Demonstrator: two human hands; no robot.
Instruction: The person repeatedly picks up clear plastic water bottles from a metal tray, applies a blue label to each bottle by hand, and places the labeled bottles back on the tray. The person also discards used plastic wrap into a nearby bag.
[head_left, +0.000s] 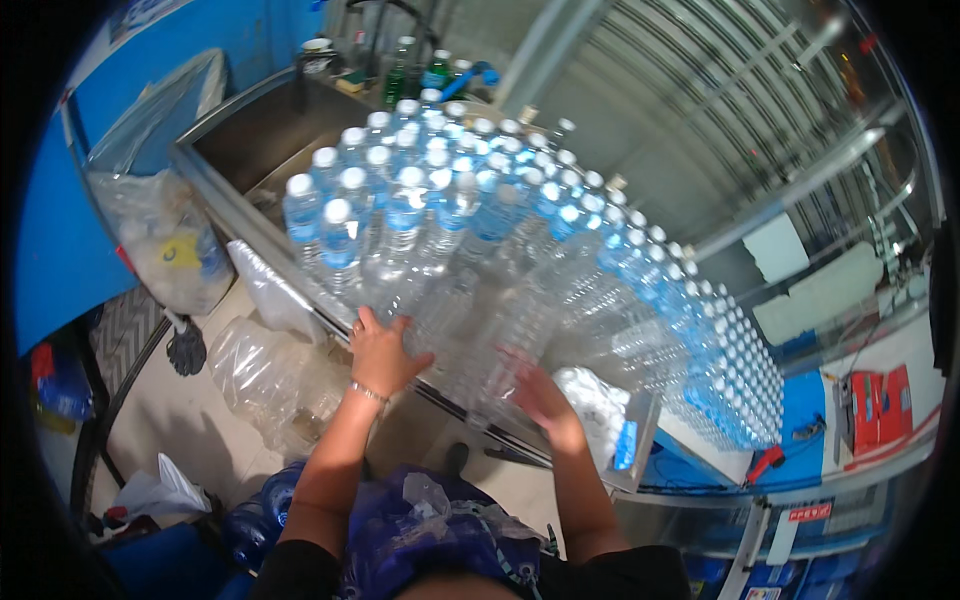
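My left hand is at the counter's front edge, thumb and fingers apart, beside uncapped clear plastic bottles. It holds nothing that I can make out. My right hand, blurred, is at the side of another clear plastic bottle. Its fingers overlap that bottle, but whether they grip it is unclear. Behind both hands stand rows of white-capped water bottles with blue labels, packed close together. More clear bottles fill the space between these rows, some blurred.
A steel sink basin is at the back left, with green bottles behind it. Crumpled clear plastic lies to the right. Plastic bags and large blue water jugs are on the floor. Capped bottles continue along the right.
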